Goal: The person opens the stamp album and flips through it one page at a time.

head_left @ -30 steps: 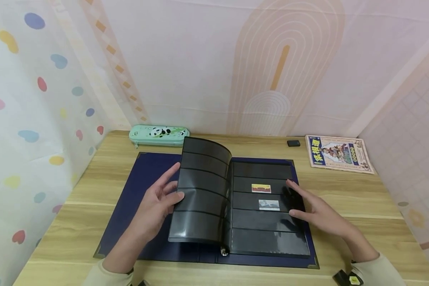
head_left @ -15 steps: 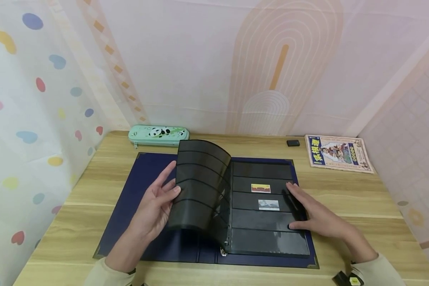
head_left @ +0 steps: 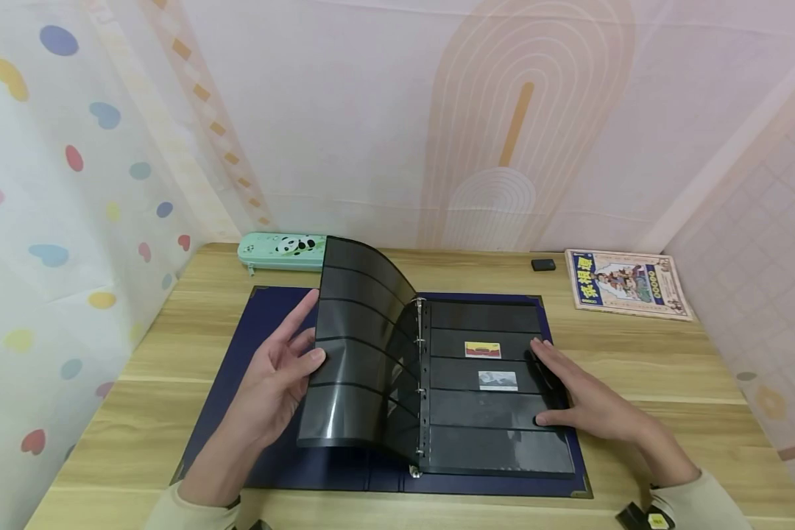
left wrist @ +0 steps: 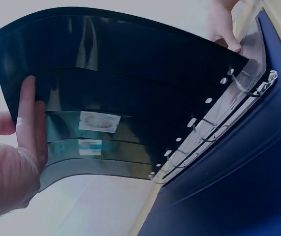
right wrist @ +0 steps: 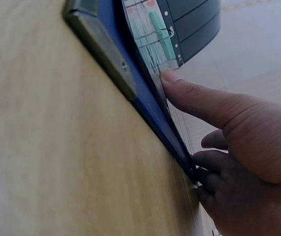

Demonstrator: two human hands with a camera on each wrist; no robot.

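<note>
A dark blue ring-bound stamp album [head_left: 241, 350] lies open on the wooden table. My left hand [head_left: 265, 394] pinches the outer edge of a raised black page [head_left: 361, 346], thumb on one face and fingers behind. That page bends upward from the metal rings [head_left: 422, 390]. In the left wrist view, stamps [left wrist: 99, 122] show in the underside's pockets. My right hand [head_left: 589, 394] rests at the outer edge of the flat right page [head_left: 497, 449], thumb and fingers spread. In its pockets sit a yellow-and-red stamp [head_left: 482, 350] and a grey stamp [head_left: 497, 380].
Behind the album at left lies a mint green panda pencil case [head_left: 281, 252], partly covered by the raised page. A small black object [head_left: 543, 265] and a printed booklet [head_left: 626, 285] lie at the back right. A curtain-like backdrop [head_left: 344, 132] rises behind the table.
My left hand has moved slightly left with the raised page, which now stands farther from the right page and bares the rings. My right hand stays almost in place.
</note>
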